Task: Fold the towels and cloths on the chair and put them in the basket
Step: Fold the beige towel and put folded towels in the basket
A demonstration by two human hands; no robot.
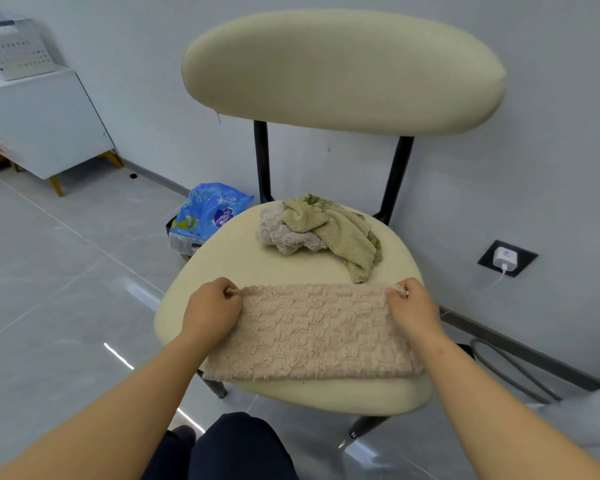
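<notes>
A fluffy beige towel lies spread flat on the front of the cream chair seat, folded into a wide strip. My left hand pinches its far left corner and my right hand pinches its far right corner. Behind it on the seat sits a crumpled heap: a pale pinkish cloth with an olive-green towel draped over it. A white perforated basket stands on the cabinet at the far left.
The chair's padded backrest rises against the wall. A blue plastic bag sits on a box on the floor left of the seat. A white cabinet stands at left. A charger is plugged into a floor-level socket at right.
</notes>
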